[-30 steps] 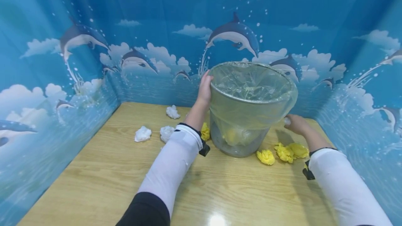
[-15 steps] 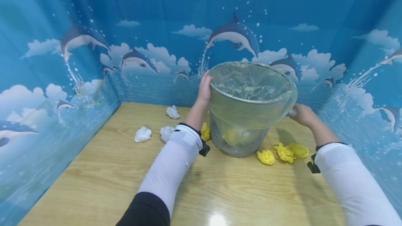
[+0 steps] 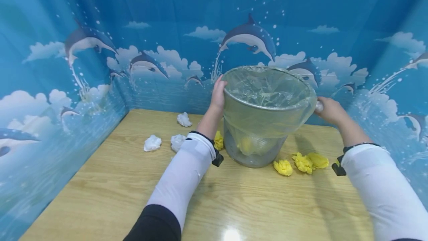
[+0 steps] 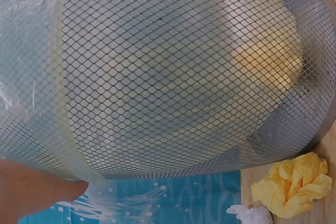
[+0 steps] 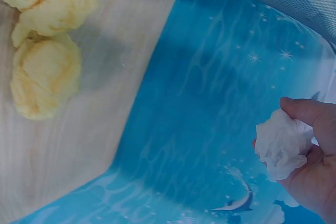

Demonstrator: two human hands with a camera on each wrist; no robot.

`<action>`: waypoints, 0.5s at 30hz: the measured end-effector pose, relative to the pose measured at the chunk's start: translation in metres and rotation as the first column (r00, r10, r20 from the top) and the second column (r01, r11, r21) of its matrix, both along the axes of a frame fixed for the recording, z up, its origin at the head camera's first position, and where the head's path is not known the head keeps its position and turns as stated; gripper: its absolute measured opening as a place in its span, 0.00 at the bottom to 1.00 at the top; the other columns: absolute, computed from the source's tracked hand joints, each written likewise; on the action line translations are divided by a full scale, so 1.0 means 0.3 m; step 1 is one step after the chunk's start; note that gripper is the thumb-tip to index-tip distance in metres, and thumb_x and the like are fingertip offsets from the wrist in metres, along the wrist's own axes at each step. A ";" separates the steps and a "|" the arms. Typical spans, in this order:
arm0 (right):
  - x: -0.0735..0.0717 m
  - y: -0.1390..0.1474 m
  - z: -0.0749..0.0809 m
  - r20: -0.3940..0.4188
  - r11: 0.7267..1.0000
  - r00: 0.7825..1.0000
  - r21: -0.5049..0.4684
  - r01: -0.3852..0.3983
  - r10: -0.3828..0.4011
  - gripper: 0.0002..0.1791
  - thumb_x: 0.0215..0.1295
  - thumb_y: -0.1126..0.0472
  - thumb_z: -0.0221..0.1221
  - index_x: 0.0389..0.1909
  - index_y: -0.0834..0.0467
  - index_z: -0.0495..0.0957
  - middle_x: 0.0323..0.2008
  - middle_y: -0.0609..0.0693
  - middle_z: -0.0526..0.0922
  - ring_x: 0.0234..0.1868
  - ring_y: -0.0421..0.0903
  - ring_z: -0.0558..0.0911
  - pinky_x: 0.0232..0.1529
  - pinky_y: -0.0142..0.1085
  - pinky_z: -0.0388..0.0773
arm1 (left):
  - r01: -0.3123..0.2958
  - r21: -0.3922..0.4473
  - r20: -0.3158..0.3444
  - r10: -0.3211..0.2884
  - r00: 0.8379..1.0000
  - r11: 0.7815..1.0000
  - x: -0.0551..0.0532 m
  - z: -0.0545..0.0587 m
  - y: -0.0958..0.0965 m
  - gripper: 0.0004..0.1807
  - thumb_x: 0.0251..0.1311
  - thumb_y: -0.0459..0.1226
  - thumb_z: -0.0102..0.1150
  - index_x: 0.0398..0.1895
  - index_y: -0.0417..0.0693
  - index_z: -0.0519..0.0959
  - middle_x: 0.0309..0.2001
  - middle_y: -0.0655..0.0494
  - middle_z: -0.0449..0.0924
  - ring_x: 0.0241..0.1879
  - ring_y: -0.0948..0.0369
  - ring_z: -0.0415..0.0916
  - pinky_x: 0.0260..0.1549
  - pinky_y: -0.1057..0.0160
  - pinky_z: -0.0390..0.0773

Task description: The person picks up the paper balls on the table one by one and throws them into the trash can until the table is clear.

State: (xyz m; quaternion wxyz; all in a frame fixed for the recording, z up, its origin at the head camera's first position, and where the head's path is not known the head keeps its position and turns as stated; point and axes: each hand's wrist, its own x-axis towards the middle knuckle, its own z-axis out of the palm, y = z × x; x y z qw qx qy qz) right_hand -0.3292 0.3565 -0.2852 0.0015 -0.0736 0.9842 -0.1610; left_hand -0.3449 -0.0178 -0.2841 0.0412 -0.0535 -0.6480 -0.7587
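A silver mesh wastebasket (image 3: 257,122) stands upright on the table, lined with a pale green translucent bag (image 3: 271,92) folded over its rim. My left hand (image 3: 219,94) grips the rim at its left side; in the left wrist view the thumb (image 4: 42,188) touches the bag's folded edge. Right of the rim, my right hand (image 3: 331,111) holds a crumpled white paper ball (image 5: 283,144) in the air, pinched between thumb and fingers. Through the mesh, yellow and white crumpled paper (image 4: 270,59) shows inside the basket.
Several yellow paper balls (image 3: 283,167) lie right of the basket, and one yellow ball (image 3: 218,140) is at its left. White paper balls (image 3: 152,143) lie farther left on the wooden table (image 3: 110,181). A blue dolphin-print curtain (image 3: 167,18) encloses the back and sides.
My right hand has risen and shifted right with the white paper ball, from low beside the basket to near its rim. My left hand and the wastebasket have stayed in place.
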 end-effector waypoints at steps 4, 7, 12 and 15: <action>0.002 -0.007 0.047 -0.021 1.000 1.000 0.008 0.013 -0.013 0.31 0.74 0.54 0.45 0.67 0.73 0.56 0.60 0.80 0.62 0.59 0.78 0.62 0.57 0.70 0.61 | 0.003 -0.009 0.000 -0.003 1.000 1.000 0.002 0.000 -0.001 0.35 0.65 0.46 0.36 0.77 0.54 0.51 0.77 0.54 0.46 0.76 0.53 0.45 0.72 0.48 0.51; 0.004 -0.018 0.082 -0.031 1.000 0.999 0.015 0.020 -0.020 0.29 0.73 0.58 0.46 0.67 0.71 0.56 0.61 0.79 0.61 0.59 0.78 0.62 0.57 0.70 0.61 | 0.000 -0.010 -0.005 0.000 1.000 1.000 0.003 0.001 0.000 0.35 0.65 0.46 0.35 0.77 0.54 0.51 0.77 0.54 0.47 0.76 0.53 0.45 0.72 0.48 0.51; 0.009 -0.033 0.134 -0.046 0.999 0.998 0.008 0.038 -0.038 0.29 0.71 0.61 0.47 0.70 0.69 0.55 0.62 0.79 0.59 0.55 0.76 0.67 0.50 0.67 0.67 | -0.005 -0.005 -0.009 0.005 1.000 1.000 0.001 0.002 -0.002 0.34 0.65 0.44 0.35 0.77 0.53 0.52 0.77 0.53 0.47 0.76 0.53 0.45 0.72 0.49 0.51; 0.009 -0.035 0.161 -0.071 0.999 0.996 -0.002 0.050 -0.050 0.29 0.72 0.61 0.47 0.70 0.67 0.55 0.64 0.79 0.58 0.58 0.77 0.63 0.53 0.69 0.64 | 0.001 -0.009 -0.009 -0.001 1.000 1.000 0.002 0.001 -0.004 0.34 0.66 0.44 0.35 0.77 0.53 0.51 0.77 0.53 0.47 0.76 0.53 0.45 0.72 0.49 0.51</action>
